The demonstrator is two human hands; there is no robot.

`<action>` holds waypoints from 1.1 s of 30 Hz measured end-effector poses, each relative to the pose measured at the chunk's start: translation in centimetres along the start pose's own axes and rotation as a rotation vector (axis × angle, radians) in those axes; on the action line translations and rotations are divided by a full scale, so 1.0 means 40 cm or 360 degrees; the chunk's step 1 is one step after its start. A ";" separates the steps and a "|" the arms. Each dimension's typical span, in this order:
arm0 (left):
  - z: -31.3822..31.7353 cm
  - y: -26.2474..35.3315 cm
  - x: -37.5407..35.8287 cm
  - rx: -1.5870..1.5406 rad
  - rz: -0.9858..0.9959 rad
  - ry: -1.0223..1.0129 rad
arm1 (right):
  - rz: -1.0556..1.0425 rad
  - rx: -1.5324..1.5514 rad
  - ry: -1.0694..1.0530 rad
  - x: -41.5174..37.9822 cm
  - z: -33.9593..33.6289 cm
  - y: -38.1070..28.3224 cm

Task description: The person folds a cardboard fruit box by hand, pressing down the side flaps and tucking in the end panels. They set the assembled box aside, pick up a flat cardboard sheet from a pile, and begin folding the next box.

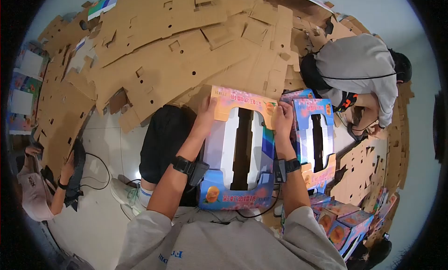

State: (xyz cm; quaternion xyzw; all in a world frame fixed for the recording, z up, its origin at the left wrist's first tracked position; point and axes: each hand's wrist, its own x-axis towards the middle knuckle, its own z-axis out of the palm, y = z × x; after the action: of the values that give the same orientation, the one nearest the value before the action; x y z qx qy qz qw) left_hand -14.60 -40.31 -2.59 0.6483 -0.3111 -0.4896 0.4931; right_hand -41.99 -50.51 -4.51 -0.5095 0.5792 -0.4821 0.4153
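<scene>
A colourful fruit carton rests on my lap, its top folded in with a long slot down the middle. Its far flap is orange and pink, its near flap blue, both with peach pictures and red lettering. My left hand grips the far left corner, fingers bent round the edge. At the far right corner, my right hand is closed on the same carton, thumb on top. A second printed carton of the same kind stands just right of my right hand.
Flattened brown cardboard covers much of the floor ahead. More printed cartons sit at lower right. A person in grey bends over at right; another person works at far left. A black cable lies on the tiles.
</scene>
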 end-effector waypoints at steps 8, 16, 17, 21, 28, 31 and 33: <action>0.004 0.005 -0.007 0.0427 0.0017 0.0008 | 0.0070 -0.0388 -0.0103 -0.016 0.001 0.079; -0.008 -0.013 0.011 0.0300 -0.0052 -0.0046 | 0.0172 -0.0424 -0.0357 0.008 -0.017 0.123; -0.009 0.013 -0.012 0.0198 -0.0029 -0.0076 | 0.0186 -0.0298 -0.0386 0.013 -0.020 0.150; -0.003 0.066 -0.101 -0.0008 0.0259 -0.0227 | 0.0708 0.0105 -0.0296 -0.033 -0.016 0.038; -0.029 -0.016 -0.105 -0.0157 0.0353 -0.0343 | 0.0586 -0.0040 -0.0272 -0.043 -0.028 0.007; -0.024 -0.025 -0.110 -0.0129 0.0470 -0.0301 | 0.0586 -0.0026 -0.0284 -0.048 -0.028 -0.005; -0.025 -0.041 -0.099 -0.0114 0.0481 -0.0333 | 0.0566 -0.0021 -0.0294 -0.034 -0.028 0.020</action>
State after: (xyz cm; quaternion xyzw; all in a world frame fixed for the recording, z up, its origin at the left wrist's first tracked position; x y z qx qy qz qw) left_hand -15.10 -35.95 -2.81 0.5219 -0.4370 -0.4854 0.5487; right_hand -43.04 -48.99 -5.10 -0.4439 0.6227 -0.3485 0.5420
